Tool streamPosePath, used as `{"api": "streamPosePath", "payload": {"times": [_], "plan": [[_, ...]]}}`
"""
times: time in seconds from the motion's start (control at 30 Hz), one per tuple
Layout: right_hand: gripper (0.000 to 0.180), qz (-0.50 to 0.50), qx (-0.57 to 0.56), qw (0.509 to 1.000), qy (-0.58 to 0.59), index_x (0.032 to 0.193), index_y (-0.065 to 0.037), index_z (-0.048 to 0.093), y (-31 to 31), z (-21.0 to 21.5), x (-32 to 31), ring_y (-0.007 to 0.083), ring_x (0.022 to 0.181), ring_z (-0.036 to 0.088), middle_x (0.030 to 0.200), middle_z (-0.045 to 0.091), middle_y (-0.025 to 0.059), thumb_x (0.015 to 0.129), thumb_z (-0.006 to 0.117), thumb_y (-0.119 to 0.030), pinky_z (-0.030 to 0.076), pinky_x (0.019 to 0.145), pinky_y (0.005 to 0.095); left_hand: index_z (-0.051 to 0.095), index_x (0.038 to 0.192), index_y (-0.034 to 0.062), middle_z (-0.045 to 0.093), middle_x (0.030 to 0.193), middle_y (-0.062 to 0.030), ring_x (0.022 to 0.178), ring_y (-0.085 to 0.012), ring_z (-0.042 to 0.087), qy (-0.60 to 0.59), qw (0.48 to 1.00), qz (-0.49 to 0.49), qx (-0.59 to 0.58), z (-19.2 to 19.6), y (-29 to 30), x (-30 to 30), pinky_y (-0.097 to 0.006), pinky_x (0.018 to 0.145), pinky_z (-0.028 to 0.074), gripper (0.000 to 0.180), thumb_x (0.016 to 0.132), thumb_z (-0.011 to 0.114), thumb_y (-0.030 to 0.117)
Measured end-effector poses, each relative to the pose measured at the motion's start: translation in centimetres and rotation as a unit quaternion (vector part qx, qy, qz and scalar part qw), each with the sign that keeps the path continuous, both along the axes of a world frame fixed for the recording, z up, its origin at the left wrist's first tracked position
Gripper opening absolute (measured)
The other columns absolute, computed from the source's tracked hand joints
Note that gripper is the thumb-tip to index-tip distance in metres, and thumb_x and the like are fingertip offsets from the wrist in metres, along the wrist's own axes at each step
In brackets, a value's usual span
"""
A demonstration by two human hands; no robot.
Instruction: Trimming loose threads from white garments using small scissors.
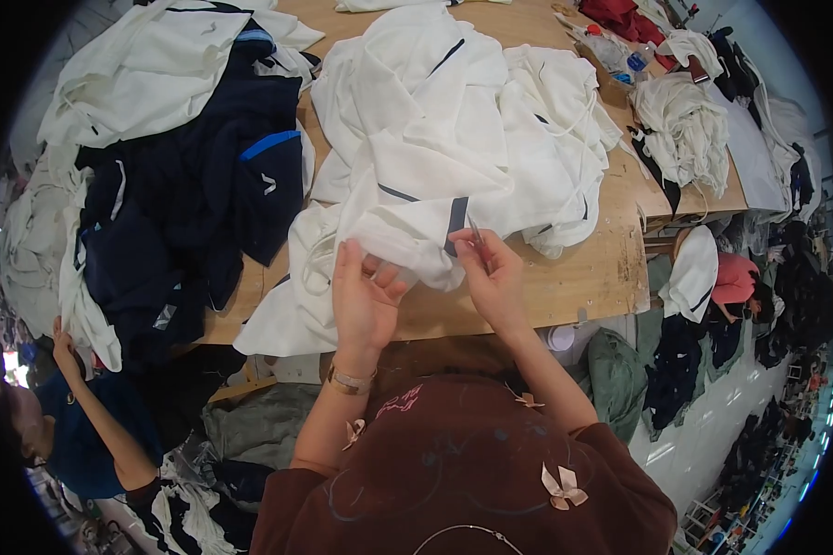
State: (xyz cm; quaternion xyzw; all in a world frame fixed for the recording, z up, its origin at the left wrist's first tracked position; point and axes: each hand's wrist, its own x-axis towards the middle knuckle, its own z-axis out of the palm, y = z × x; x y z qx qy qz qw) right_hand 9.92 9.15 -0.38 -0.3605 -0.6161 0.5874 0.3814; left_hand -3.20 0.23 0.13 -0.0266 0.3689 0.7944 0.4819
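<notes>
A white garment [435, 176] with dark navy strips lies heaped on the wooden table before me. My left hand [366, 294] is turned palm up at its near edge, fingers curled around a fold of the thin white cloth, which partly covers the fingertips. Opposite it, my right hand [492, 277] is closed on a small metal tool, apparently thread snips [474, 231], with the slim tip pointing up beside a navy strip. The rest of the tool is hidden in the fingers. Between both hands hangs a loose, sheer-looking end of the garment.
Navy garments [194, 194] and more white ones [139, 74] pile up at left. A bundle of white cloth [685, 125] sits on the right-hand table. At lower left, a co-worker's arm [102, 407] reaches to white cloth; another person [736, 282] bends at far right.
</notes>
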Motion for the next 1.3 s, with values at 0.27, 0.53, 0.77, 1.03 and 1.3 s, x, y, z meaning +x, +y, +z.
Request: {"api": "streamPosePath", "payload": {"times": [0.27, 0.53, 0.77, 1.03, 1.3], "plan": [[0.021, 0.058, 0.12, 0.987, -0.088, 0.093, -0.002, 0.058, -1.5, -0.9, -0.4, 0.0041, 0.053, 0.043, 0.064, 0.056, 0.0011, 0.079, 0.069, -0.013, 0.036, 0.047, 0.02, 0.051, 0.11, 0.0132, 0.06, 0.094, 0.0016, 0.083, -0.0103, 0.061, -0.102, 0.994, 0.002, 0.045, -1.9, -0.3, -1.8, -0.02, 0.06, 0.051, 0.024, 0.095, 0.044, 0.03], [0.018, 0.073, 0.098, 0.987, -0.104, 0.089, -0.003, 0.057, -1.3, -0.5, 0.0, 0.0094, 0.051, 0.047, 0.063, 0.056, 0.0049, 0.078, 0.069, -0.01, 0.041, 0.049, 0.0232, 0.051, 0.108, 0.0105, 0.06, 0.095, 0.0008, 0.083, -0.0099, 0.06, -0.021, 0.998, -0.037, 0.057, -0.4, -0.3, -0.4, -0.023, 0.064, 0.052, 0.018, 0.092, 0.052, 0.018], [0.019, 0.102, 0.243, 0.96, -0.099, 0.089, -0.005, 0.058, -0.5, -0.2, 1.1, 0.0096, 0.052, 0.049, 0.063, 0.055, 0.0044, 0.073, 0.069, -0.007, 0.04, 0.049, 0.0233, 0.048, 0.115, 0.0089, 0.059, 0.1, -0.0009, 0.085, -0.0088, 0.059, 0.035, 0.993, -0.11, 0.028, -0.6, -0.2, -0.1, -0.022, 0.067, 0.052, 0.028, 0.088, 0.056, 0.009], [0.019, 0.072, 0.133, 0.988, -0.035, 0.083, -0.001, 0.056, -0.5, 0.4, 1.7, 0.0123, 0.05, 0.045, 0.058, 0.049, 0.0061, 0.077, 0.068, -0.014, 0.038, 0.049, 0.0244, 0.047, 0.118, 0.0076, 0.059, 0.103, -0.0015, 0.088, -0.0082, 0.059, 0.008, 0.992, -0.119, 0.052, 0.6, 0.0, 0.4, -0.02, 0.072, 0.051, 0.032, 0.087, 0.055, 0.006], [0.033, 0.059, 0.21, 0.968, -0.123, 0.071, -0.001, 0.051, -0.1, 0.7, 1.0, 0.0189, 0.045, 0.039, 0.053, 0.043, 0.0094, 0.079, 0.069, -0.027, 0.033, 0.044, 0.0288, 0.046, 0.121, 0.0103, 0.056, 0.109, -0.0008, 0.095, -0.0092, 0.055, -0.013, 0.988, -0.144, 0.062, 0.6, -0.4, 0.9, -0.022, 0.074, 0.049, 0.032, 0.089, 0.051, 0.006]]}}
